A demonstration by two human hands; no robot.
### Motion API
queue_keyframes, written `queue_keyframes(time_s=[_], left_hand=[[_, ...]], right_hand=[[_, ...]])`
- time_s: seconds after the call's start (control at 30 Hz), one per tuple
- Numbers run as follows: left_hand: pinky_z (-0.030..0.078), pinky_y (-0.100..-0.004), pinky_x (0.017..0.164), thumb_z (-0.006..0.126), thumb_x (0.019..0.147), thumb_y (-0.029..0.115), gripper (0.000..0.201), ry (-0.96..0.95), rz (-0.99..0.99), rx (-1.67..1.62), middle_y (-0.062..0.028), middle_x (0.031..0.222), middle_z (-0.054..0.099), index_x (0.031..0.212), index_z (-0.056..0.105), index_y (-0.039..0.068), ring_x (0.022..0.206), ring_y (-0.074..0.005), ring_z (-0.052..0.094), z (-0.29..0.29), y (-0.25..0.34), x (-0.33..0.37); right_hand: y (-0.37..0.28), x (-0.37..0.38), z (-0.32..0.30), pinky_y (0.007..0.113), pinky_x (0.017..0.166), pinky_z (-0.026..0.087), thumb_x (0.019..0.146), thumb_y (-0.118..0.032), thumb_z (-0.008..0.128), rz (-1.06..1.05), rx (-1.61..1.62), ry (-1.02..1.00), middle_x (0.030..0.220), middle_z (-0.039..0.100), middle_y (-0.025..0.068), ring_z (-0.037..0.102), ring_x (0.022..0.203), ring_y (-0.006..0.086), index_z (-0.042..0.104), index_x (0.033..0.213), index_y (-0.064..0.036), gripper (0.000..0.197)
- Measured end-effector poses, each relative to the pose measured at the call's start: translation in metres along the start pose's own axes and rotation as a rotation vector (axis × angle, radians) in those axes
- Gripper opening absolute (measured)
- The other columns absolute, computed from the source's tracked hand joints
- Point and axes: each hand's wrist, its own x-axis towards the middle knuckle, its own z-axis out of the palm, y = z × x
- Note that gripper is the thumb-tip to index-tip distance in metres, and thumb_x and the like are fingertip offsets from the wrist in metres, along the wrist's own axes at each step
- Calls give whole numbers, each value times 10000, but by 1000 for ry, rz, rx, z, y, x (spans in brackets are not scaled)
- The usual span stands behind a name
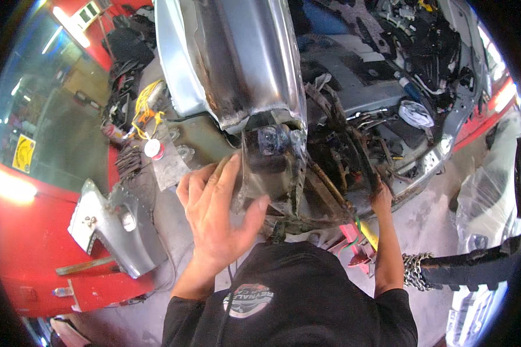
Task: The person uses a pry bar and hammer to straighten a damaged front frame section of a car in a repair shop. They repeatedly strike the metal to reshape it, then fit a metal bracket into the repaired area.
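My left hand (217, 211) is raised with its fingers stretched out and the thumb apart, and nothing is in it. Its fingertips are beside the torn metal end (255, 185) of a car's front frame rail, perhaps touching it. On that end sits a dark block-shaped mount (266, 141), just below a long bare-metal curved panel (243, 52) with brown scorch marks. My right hand (381, 199) reaches to a dark upright bar (359, 153) at the car's front; its fingers are mostly hidden there.
The open engine bay (353, 52) holds wrenches (367, 113) and a crumpled white cloth (415, 114). A grey fender piece (130, 231) leans by the red car (46, 237) at left. A yellow cord (147, 101) lies far left. Right, a chain (417, 272) wraps a black beam (474, 266).
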Motion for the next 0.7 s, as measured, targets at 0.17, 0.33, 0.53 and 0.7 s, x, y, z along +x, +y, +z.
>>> queue_keyframes(time_s=[0.17,0.33,0.53,0.7], left_hand=[[355,-470,1086,773,849,213,511,-6,-71,87,-185,1207,698,1286,674,-34,1146,-360,598,3,15,6],[369,-468,1074,786,800,147,547,35,-98,73,-172,1173,710,1308,662,-13,1147,-341,621,6,17,3],[378,-474,1086,766,844,166,510,20,-168,68,-210,1217,687,1303,662,-30,1168,-362,605,7,20,9],[390,-456,1119,732,895,191,510,-5,-225,60,-237,1273,663,1330,647,-62,1256,-377,552,10,19,6]], right_hand=[[8,-1,9,530,867,557,793,0,621,13,31,35,1231,668,283,668,1066,476,438,1563,-129,802],[-2,-1,-5,526,871,557,786,24,625,-8,36,0,1215,680,271,666,1075,478,449,1558,-111,803],[27,-1,16,500,1000,529,802,-85,703,-107,38,30,1316,641,271,628,1207,440,374,1600,-100,863],[14,0,6,510,884,553,788,-63,727,-26,45,-24,1178,672,225,652,1093,444,358,1614,-116,906]])
